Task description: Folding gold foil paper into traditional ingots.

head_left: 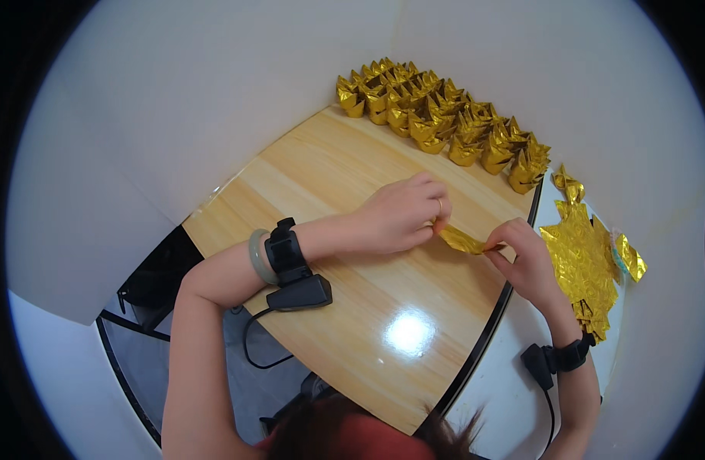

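Dark hair (306, 429) crosses the lower edge; beyond it, over the bench (314, 165), the left hand (402, 215) and right hand (527, 259) each pinch 1 end of a gold foil piece (461, 241), apparently being folded; light, even creasing seems called for next. The left fingertips are partly hidden; the farther gold cups (431, 138) overlap too much to count.
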The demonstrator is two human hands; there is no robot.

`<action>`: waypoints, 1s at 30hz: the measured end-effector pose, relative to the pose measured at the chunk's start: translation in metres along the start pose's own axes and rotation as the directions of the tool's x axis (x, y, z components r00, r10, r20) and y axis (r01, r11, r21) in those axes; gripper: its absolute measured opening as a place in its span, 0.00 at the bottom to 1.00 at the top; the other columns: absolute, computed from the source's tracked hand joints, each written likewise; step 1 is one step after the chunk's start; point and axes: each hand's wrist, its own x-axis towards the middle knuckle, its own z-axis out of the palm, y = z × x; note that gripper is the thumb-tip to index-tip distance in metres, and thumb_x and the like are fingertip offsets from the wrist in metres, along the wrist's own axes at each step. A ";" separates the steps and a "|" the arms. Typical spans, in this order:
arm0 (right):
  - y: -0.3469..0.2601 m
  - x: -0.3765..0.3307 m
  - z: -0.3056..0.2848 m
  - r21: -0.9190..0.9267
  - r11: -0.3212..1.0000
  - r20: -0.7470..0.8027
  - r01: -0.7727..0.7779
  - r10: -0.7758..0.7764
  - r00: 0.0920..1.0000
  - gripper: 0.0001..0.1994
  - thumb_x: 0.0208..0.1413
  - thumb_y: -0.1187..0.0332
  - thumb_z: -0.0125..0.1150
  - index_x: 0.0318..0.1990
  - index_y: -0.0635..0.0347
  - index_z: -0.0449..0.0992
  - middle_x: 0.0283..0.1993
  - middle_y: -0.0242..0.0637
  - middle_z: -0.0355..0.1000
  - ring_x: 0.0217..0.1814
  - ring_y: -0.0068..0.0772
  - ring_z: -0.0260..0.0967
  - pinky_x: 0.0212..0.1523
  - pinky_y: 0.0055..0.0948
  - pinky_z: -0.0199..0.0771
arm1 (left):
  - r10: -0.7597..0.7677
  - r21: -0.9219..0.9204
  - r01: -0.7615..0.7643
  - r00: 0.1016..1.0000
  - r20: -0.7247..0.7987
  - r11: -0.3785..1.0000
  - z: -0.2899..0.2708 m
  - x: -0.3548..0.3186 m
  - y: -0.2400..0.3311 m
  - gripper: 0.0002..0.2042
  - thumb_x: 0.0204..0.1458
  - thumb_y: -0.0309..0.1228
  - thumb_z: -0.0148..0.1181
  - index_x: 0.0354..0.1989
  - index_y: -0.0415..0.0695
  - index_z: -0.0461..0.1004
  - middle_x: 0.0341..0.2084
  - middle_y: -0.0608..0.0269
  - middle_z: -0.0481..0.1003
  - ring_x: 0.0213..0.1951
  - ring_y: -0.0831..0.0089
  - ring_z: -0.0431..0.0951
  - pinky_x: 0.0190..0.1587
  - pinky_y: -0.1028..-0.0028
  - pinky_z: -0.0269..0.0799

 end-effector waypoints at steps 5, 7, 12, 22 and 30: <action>0.010 -0.007 0.007 -0.096 0.993 0.154 0.073 -0.058 0.986 0.07 0.42 0.79 0.56 0.31 0.60 0.71 0.33 0.38 0.71 0.39 0.41 0.68 0.39 0.33 0.71 | 0.063 -0.009 -0.063 0.955 0.288 0.998 -0.001 -0.005 -0.003 0.04 0.46 0.25 0.55 0.32 0.44 0.72 0.32 0.62 0.70 0.43 0.65 0.69 0.42 0.67 0.67; 0.010 -0.010 0.009 -0.097 0.992 0.170 0.075 -0.058 0.984 0.08 0.42 0.79 0.55 0.32 0.59 0.71 0.34 0.38 0.71 0.40 0.41 0.69 0.40 0.33 0.72 | -0.021 -0.286 0.106 0.959 0.283 0.952 -0.003 -0.002 -0.013 0.09 0.50 0.25 0.54 0.40 0.45 0.71 0.37 0.61 0.70 0.44 0.61 0.67 0.46 0.68 0.65; -0.004 -0.016 0.009 -0.238 0.968 0.185 0.084 -0.040 0.982 0.10 0.43 0.77 0.56 0.36 0.61 0.70 0.38 0.39 0.72 0.44 0.42 0.70 0.43 0.33 0.72 | 0.157 0.060 -0.183 0.941 0.299 0.981 0.006 -0.006 -0.025 0.18 0.55 0.32 0.49 0.56 0.51 0.65 0.56 0.64 0.62 0.58 0.53 0.56 0.58 0.60 0.55; -0.014 -0.026 0.014 -0.280 0.960 0.486 0.029 0.115 0.866 0.47 0.51 0.39 0.49 0.64 0.73 0.43 0.68 0.58 0.40 0.72 0.49 0.36 0.69 0.41 0.37 | 0.029 0.147 -0.090 0.928 0.372 0.985 0.010 -0.009 -0.037 0.23 0.58 0.43 0.44 0.63 0.57 0.57 0.66 0.59 0.46 0.67 0.47 0.34 0.64 0.47 0.35; -0.006 -0.043 -0.002 -0.553 0.828 0.352 -0.093 0.333 0.875 0.42 0.51 0.43 0.50 0.63 0.69 0.49 0.67 0.51 0.47 0.71 0.44 0.41 0.68 0.40 0.40 | 0.040 0.173 -0.103 0.942 0.334 0.980 0.008 -0.013 -0.025 0.24 0.52 0.41 0.54 0.58 0.51 0.63 0.63 0.47 0.49 0.65 0.44 0.40 0.64 0.53 0.38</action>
